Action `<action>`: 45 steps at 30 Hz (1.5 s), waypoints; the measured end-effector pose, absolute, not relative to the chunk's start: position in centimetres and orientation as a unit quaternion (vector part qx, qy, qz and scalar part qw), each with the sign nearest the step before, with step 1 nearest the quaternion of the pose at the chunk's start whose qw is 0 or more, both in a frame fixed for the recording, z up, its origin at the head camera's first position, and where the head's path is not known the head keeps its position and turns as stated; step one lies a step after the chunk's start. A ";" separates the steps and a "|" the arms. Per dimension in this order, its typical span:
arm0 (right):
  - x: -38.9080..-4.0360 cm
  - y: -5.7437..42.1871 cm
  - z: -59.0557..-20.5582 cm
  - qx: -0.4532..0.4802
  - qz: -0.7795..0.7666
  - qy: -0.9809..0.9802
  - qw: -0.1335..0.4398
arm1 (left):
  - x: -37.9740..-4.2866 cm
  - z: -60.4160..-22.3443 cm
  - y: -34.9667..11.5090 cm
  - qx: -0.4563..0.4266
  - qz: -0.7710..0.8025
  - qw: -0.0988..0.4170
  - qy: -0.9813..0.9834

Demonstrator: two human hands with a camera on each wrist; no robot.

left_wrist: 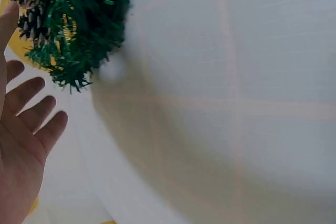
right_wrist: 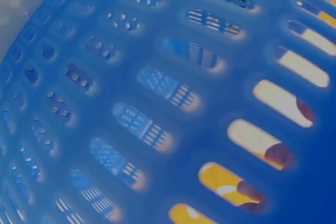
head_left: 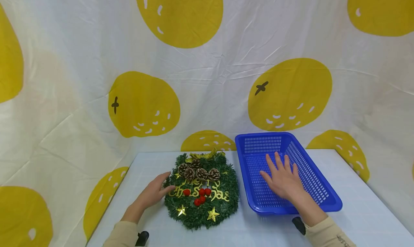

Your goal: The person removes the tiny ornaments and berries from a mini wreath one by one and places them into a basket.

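A green tinsel Christmas wreath (head_left: 228,200) lies on the table, with pine cones (head_left: 202,174), red berries (head_left: 202,199), gold stars (head_left: 213,214) and gold "Merry Christmas" lettering. My left hand (head_left: 151,194) is at its left edge, thumb and fingers apart; in the left wrist view its loosely spread fingers (left_wrist: 51,129) show beside the tinsel (left_wrist: 100,19). To the right is a blue plastic basket (head_left: 268,135) with slotted walls. Over its inside my right hand (head_left: 284,180) spreads its fingers, holding nothing. Blue slotted plastic (right_wrist: 173,124) fills the right wrist view.
A white table (head_left: 155,232) carries the wreath and basket side by side, a narrow gap between them. Behind and around hangs a white cloth (head_left: 207,103) printed with large yellow fruit. A gold ribbon bow (head_left: 207,155) sits on the wreath's far side.
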State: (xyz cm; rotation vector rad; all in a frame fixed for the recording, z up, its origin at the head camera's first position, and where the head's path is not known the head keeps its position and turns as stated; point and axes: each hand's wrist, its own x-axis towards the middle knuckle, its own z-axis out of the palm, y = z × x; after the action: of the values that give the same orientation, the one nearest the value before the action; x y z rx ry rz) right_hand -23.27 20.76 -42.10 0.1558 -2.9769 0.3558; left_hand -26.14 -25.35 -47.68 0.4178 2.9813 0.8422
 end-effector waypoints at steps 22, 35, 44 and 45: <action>-22.6 20.6 -42.2 0.060 0.123 -0.988 0.067 | -25.8 -49.2 -25.7 0.213 0.216 -0.043 0.952; -21.9 20.5 -41.7 0.060 0.117 -0.989 0.070 | -25.4 -49.4 -25.4 0.188 0.167 -0.048 0.967; -20.9 18.8 -41.0 0.089 0.126 -0.984 0.085 | -25.1 -49.7 -25.5 0.159 0.140 -0.041 0.976; -20.8 18.5 -41.0 0.092 0.125 -0.984 0.087 | -25.1 -49.6 -25.5 0.159 0.143 -0.042 0.976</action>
State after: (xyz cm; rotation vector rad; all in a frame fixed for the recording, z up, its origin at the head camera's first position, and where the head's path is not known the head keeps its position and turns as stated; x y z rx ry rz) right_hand -20.79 18.52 -40.98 0.2735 -2.9320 0.3734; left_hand -25.06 -25.51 -49.64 0.5143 3.1496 0.4631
